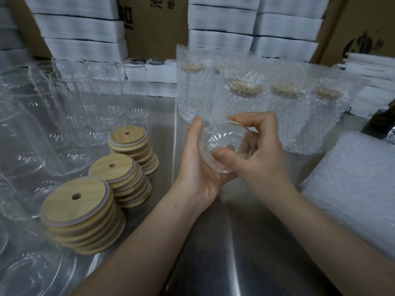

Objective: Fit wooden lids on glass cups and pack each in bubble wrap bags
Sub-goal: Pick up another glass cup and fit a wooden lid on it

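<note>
Head view: above the middle of a steel table (213, 242), both hands hold one glass cup (223, 142) on its side, with its round base turned toward the camera. The left hand (196, 161) cradles the cup from the left and beneath, its fingers curled round the wall. The right hand (264, 152) grips from the right, its thumb pressed on the lower edge of the base and its bent forefinger over the upper edge. The far end of the cup meets a bubble wrap bag (213, 103); whether it is inside, or bears a lid, cannot be told. Left of the hands stand three stacks of wooden lids (119, 178), each lid with a small hole. Beyond them are rows of empty glass cups (64, 107). Behind the hands, packed cups (286, 107) stand upright in bubble wrap. A pile of flat bubble wrap bags (352, 189) lies at the right. White boxes (81, 28) and cardboard cartons (154, 24) line the back.
</note>
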Motion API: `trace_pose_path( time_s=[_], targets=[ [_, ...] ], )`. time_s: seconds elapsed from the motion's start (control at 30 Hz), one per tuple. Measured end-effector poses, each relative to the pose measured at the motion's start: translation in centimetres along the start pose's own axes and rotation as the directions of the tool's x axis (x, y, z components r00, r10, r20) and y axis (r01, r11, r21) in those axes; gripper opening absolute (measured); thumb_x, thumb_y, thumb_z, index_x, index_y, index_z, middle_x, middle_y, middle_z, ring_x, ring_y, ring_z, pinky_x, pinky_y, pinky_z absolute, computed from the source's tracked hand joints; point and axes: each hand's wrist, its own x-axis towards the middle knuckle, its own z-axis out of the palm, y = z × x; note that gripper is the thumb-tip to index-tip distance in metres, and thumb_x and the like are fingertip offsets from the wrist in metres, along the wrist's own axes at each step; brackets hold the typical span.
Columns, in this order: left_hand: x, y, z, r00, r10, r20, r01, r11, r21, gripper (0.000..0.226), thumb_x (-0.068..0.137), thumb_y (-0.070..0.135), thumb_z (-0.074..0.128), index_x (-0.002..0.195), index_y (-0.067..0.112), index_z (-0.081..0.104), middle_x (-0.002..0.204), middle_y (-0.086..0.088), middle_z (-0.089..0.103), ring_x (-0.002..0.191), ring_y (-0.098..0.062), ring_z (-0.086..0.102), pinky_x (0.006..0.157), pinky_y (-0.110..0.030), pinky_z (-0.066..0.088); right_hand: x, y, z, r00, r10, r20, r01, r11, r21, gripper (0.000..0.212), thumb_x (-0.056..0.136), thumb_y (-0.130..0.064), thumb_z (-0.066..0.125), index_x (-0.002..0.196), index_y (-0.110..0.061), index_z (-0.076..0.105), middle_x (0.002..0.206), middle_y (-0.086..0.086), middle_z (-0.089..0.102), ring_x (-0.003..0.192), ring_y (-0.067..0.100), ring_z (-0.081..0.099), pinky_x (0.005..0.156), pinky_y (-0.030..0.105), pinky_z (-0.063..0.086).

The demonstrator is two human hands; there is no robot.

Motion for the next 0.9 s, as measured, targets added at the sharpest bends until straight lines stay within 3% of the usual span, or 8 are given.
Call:
trace_pose_path(
  time_s=[0.13, 0.23, 0.43, 0.57, 0.63, 0.7, 0.77, 0.9],
  targets=[
    [0.2, -0.2, -0.5, 0.998, 0.041, 0.049, -0.045, 0.996, 0.077, 0.066, 0.095, 0.066, 0.036, 0.097, 0.012, 0.075, 0.095, -0.013, 0.073, 0.088, -0.023, 0.072, 0.068, -0.032, 0.059, 0.0, 0.4, 0.0, 0.999, -0.038, -0.026, 0.037, 0.998, -0.046, 0.043, 0.070, -0.066, 0.065, 0.099, -0.042, 0.045, 0.106, -0.028, 0.060, 0.071, -0.001, 0.057, 0.070, 0.031, 0.045],
    [0.2, -0.2, -0.5, 0.997, 0.045, 0.067, -0.051, 0.994, 0.100, 0.069, 0.096, 0.065, 0.032, 0.098, 0.011, 0.075, 0.095, -0.013, 0.072, 0.084, -0.024, 0.071, 0.069, -0.033, 0.058, 0.1, 0.9, -0.1, 0.992, -0.125, -0.032, 0.121, 0.987, -0.107, 0.037, 0.086, -0.071, 0.047, 0.104, -0.039, 0.043, 0.108, -0.023, 0.059, 0.089, -0.003, 0.061, 0.078, 0.023, 0.048],
    [0.2, -0.1, -0.2, 0.999, 0.050, 0.009, -0.050, 0.992, 0.113, 0.082, 0.093, 0.068, 0.034, 0.138, 0.001, 0.049, 0.119, -0.020, 0.047, 0.069, -0.020, 0.062, 0.061, -0.032, 0.055, 0.1, 1.8, 0.0, 0.976, -0.218, -0.026, 0.212, 0.968, -0.133, 0.030, 0.101, -0.045, 0.033, 0.115, -0.022, 0.046, 0.115, -0.017, 0.057, 0.110, 0.003, 0.059, 0.093, 0.020, 0.046],
    [0.3, 0.0, -0.4, 0.998, 0.054, -0.019, -0.050, 0.988, 0.145, 0.076, 0.092, 0.068, 0.036, 0.137, 0.010, 0.053, 0.142, -0.028, 0.047, 0.096, -0.034, 0.062, 0.094, -0.049, 0.048, -0.1, 1.8, -0.1, 0.964, -0.262, -0.052, 0.256, 0.961, -0.103, 0.021, 0.101, -0.027, 0.032, 0.112, -0.021, 0.049, 0.118, -0.002, 0.064, 0.089, 0.003, 0.059, 0.081, 0.025, 0.049],
    [0.3, 0.3, -0.7, 0.994, 0.095, -0.050, -0.083, 0.976, 0.201, 0.069, 0.090, 0.068, 0.039, 0.119, 0.014, 0.070, 0.122, -0.020, 0.066, 0.096, -0.036, 0.063, 0.099, -0.051, 0.042, -0.1, 1.6, -0.1, 0.958, -0.281, -0.050, 0.277, 0.958, -0.071, 0.017, 0.102, -0.023, 0.032, 0.108, -0.025, 0.048, 0.119, 0.003, 0.065, 0.087, 0.012, 0.064, 0.079, 0.028, 0.051],
    [0.3, 0.8, -0.9, 0.988, 0.144, -0.058, -0.121, 0.949, 0.292, 0.063, 0.086, 0.069, 0.045, 0.108, 0.018, 0.075, 0.102, -0.012, 0.072, 0.087, -0.035, 0.064, 0.091, -0.049, 0.044, -0.1, 1.5, -0.1, 0.961, -0.272, -0.043, 0.268, 0.960, -0.082, 0.016, 0.102, -0.023, 0.033, 0.105, -0.031, 0.046, 0.120, 0.001, 0.065, 0.085, 0.020, 0.072, 0.078, 0.029, 0.054],
    [0.3, 1.2, -1.0, 0.968, 0.207, -0.138, -0.151, 0.931, 0.333, 0.073, 0.077, 0.067, 0.058, 0.130, 0.018, 0.057, 0.115, -0.016, 0.066, 0.087, -0.038, 0.068, 0.078, -0.047, 0.054, -0.2, 1.6, -0.1, 0.964, -0.259, -0.055, 0.247, 0.954, -0.169, 0.018, 0.102, -0.021, 0.035, 0.104, -0.028, 0.052, 0.117, 0.001, 0.068, 0.078, 0.018, 0.073, 0.074, 0.029, 0.057],
    [0.6, 0.9, -1.6, 0.872, 0.478, -0.107, -0.373, 0.790, 0.487, 0.067, 0.065, 0.050, 0.074, 0.124, 0.041, 0.043, 0.103, 0.003, 0.067, 0.077, -0.020, 0.071, 0.057, -0.041, 0.059, -0.1, 1.8, 0.1, 0.932, -0.344, -0.118, 0.290, 0.899, -0.327, 0.027, 0.097, -0.009, 0.042, 0.104, 0.002, 0.066, 0.103, 0.008, 0.069, 0.086, 0.019, 0.070, 0.074, 0.035, 0.058]
  ],
)
